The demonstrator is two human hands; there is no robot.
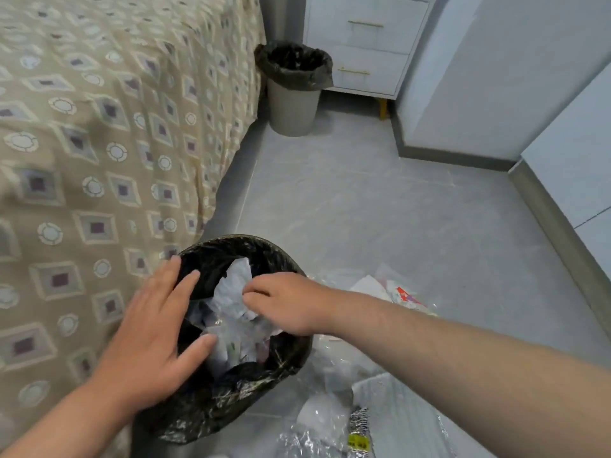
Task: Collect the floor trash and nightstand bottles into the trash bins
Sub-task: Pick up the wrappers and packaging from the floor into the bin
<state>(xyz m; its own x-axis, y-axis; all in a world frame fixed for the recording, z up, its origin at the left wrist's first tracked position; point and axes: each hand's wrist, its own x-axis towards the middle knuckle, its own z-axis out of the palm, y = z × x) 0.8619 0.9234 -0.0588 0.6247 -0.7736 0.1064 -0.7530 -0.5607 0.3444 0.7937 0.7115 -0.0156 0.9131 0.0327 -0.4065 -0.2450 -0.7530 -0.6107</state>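
Observation:
A near trash bin point(284, 365) lined with a black bag stands beside the bed, stuffed with crumpled white paper and clear plastic point(231, 312). My left hand point(155, 332) lies flat on the bin's left rim, fingers spread, holding nothing. My right hand point(284, 302) reaches over the right rim and its fingertips pinch the crumpled plastic inside. More floor trash point(393, 292) of clear wrappers and printed packets lies to the right of the bin. A second bin point(292, 90), grey with a black liner, stands far back by the nightstand point(367, 44).
The bed with a beige patterned cover point(99, 143) fills the left side. White plastic bags and a foam sheet point(390, 414) lie on the grey tile floor at the bottom right. A white wall with a grey skirting point(549, 206) runs along the right.

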